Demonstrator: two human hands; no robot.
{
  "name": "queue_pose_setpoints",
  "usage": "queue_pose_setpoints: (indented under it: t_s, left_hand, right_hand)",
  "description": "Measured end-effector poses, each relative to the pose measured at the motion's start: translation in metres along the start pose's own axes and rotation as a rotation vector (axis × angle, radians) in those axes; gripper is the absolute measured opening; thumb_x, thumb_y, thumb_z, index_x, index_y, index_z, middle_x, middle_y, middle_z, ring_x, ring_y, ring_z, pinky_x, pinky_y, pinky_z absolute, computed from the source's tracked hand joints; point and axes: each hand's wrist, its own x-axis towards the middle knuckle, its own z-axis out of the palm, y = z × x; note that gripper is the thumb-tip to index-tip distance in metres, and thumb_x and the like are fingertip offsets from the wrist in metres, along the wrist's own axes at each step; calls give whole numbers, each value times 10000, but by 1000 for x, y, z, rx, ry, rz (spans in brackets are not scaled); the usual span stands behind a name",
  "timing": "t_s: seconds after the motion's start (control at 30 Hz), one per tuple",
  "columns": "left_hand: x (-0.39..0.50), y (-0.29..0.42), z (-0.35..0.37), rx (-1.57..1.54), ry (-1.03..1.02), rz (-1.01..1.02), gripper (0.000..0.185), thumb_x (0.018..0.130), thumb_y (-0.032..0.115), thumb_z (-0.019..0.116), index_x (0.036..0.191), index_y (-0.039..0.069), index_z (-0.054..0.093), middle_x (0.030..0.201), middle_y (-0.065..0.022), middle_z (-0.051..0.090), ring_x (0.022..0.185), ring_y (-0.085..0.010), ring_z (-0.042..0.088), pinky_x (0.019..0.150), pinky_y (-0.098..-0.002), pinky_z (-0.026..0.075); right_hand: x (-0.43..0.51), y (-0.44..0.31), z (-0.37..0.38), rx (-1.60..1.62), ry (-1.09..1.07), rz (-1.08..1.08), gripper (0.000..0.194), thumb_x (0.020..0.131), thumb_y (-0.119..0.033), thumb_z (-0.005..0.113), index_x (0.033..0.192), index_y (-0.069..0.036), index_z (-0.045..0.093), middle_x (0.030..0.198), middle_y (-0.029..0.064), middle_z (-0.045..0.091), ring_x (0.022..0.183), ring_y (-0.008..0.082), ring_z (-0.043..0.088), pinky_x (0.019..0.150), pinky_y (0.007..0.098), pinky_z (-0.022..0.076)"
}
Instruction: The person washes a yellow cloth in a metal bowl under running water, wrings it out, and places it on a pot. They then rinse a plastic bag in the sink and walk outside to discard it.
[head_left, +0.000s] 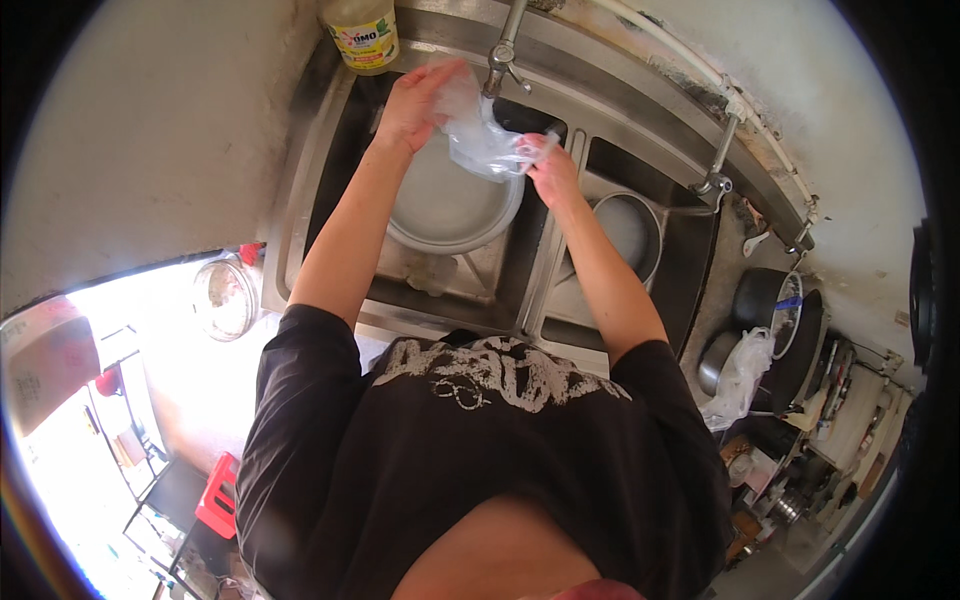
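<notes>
A clear plastic bag (484, 142) stretches between my two hands, just below the spout of a metal tap (501, 64). My left hand (412, 105) grips its upper left part, and my right hand (551, 169) pinches the lower right end. Under the bag, a wide round basin (450, 214) with cloudy liquid in it stands in the left bowl of the stainless steel sink (534, 289). Whether water is running from the spout is hard to tell. The bag hides part of the basin's far rim.
A metal pot (626, 225) stands in the right sink bowl, beneath my right forearm. An OMO bottle (364, 37) stands at the back left corner. A second tap (712, 182) juts from the wall pipe. Dark pots (754, 300) and another plastic bag (739, 382) lie at right.
</notes>
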Motion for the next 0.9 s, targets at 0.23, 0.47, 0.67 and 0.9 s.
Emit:
queue_pose_setpoints:
  t_s: [0.23,0.47,0.67,0.9]
  left_hand:
    - [-25,31,33,190,17,327,263,821,18,578,1084,19,583,975,-54,613,854,-117,571,723,-270,479]
    - [-6,1,17,-50,176,261,326,824,-14,541,1150,0,539,976,-104,597,884,-191,583,759,-304,496]
    - [58,-88,-52,-568,-585,84,313,886,116,508,1183,19,523,1095,-120,592,1025,-267,558,895,-402,456]
    - [112,-150,-68,-98,-61,-287,179,883,203,520,995,66,547,876,-50,544,798,-192,539,726,-341,470]
  right_hand:
    - [62,22,67,-106,44,292,254,867,-268,529,1043,-91,570,900,76,602,862,221,586,803,459,457]
    - [79,4,78,-103,-61,319,236,852,-248,527,1005,-76,581,888,75,595,845,218,586,741,426,464]
    - [43,15,29,-854,-528,-559,188,815,-207,603,930,-58,606,792,46,612,723,161,586,611,311,490]
    - [-1,23,33,-850,-210,-14,298,661,-174,664,939,-71,632,756,35,617,713,139,564,622,307,455]
